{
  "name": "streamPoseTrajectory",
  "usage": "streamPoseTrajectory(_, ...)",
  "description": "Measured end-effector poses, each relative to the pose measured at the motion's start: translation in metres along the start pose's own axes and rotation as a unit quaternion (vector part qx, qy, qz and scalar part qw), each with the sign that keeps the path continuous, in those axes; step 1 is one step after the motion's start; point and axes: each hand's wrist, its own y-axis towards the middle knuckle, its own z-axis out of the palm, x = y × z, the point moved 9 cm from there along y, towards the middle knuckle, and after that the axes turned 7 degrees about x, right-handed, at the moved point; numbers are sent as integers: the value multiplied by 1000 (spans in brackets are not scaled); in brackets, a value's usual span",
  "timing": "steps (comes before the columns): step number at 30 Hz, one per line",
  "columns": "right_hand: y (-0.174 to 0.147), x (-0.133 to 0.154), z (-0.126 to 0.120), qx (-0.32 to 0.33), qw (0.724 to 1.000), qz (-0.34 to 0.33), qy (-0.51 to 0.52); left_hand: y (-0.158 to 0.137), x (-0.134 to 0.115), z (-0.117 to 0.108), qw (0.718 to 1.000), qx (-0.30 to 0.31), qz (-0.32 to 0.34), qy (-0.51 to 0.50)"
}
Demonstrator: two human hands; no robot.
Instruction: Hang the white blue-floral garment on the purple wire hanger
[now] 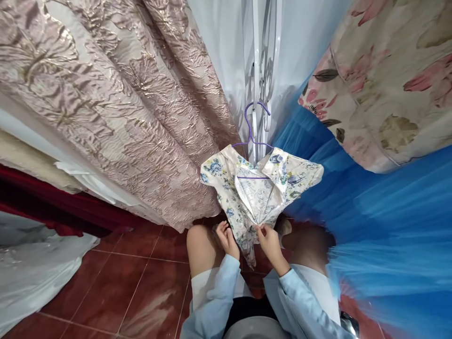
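A small white dress (229, 207) with blue flowers hangs on a purple hanger (249, 125), its collar parted and the neck opening spread in a V. At the bottom of that V, my right hand (269, 242) pinches the fabric edge between thumb and fingers. Whether a zip pull or only cloth sits in the pinch is too small to tell. My left hand (228, 239) is beside the lower left side of the dress, palm turned up, its fingers loosely curled and apart with nothing seen in them.
The hanger hooks onto white metal bars (256, 61). A pink and gold brocade gown (141, 103) hangs at left. Blue tulle (370, 226) and a floral cloth (384, 89) hang at right. Red floor tiles (141, 292) lie below, with white fabric (35, 273) at far left.
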Motion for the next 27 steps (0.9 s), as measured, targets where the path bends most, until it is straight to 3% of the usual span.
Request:
streamPoseTrajectory(2,-3,0,-1,13,1000,8,12,-6,-29,8,986,34,127,102)
streamPoseTrajectory(5,-7,0,-2,34,998,35,41,-19,-49,48,942,208,205,166)
streamPoseTrajectory(7,-10,-2,0,53,992,67,90,-26,-51,66,926,266,195,183)
streamPoseTrajectory(11,-16,-4,-1,63,964,123,226,-34,-51,83,927,279,158,197)
streamPoseTrajectory(15,-11,12,-11,30,943,123,306,-45,-49,90,927,294,146,183)
streamPoseTrajectory(18,10,53,-26,0,945,85,316,-52,-45,92,922,297,154,195)
streamPoseTrajectory(24,86,190,-70,-54,936,-77,340,-63,-42,97,909,301,164,238)
streamPoseTrajectory(27,110,228,-85,-81,923,-109,359,-69,-40,101,913,302,154,228)
